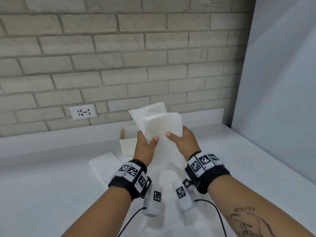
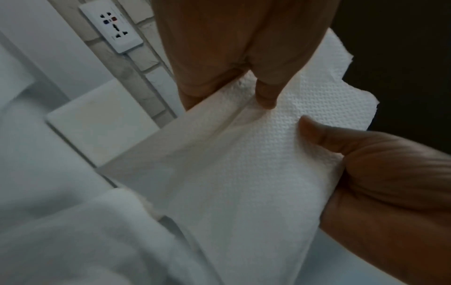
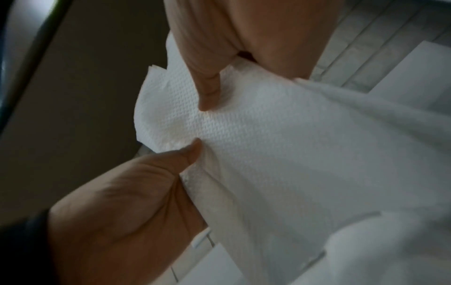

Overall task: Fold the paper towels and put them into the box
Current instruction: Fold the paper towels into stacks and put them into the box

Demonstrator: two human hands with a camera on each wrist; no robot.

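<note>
A white embossed paper towel (image 1: 160, 125) is held up in the air over the counter, its top part doubled over, its lower end trailing down to the surface. My left hand (image 1: 147, 142) pinches its left edge between thumb and fingers (image 2: 267, 96), and the towel (image 2: 244, 164) fills that wrist view. My right hand (image 1: 181, 141) pinches the right edge, thumb on the near face; the right wrist view shows the same grip on the towel (image 3: 280, 144). The cream open box (image 1: 127, 143) stands on the counter just behind and left of my hands, partly hidden by the towel.
A folded white towel (image 1: 104, 164) lies flat on the white counter (image 1: 42, 185) left of my left wrist. A brick wall with a power socket (image 1: 83, 111) runs behind. A white panel (image 1: 282, 82) closes the right side. Cables hang from both wrist cameras.
</note>
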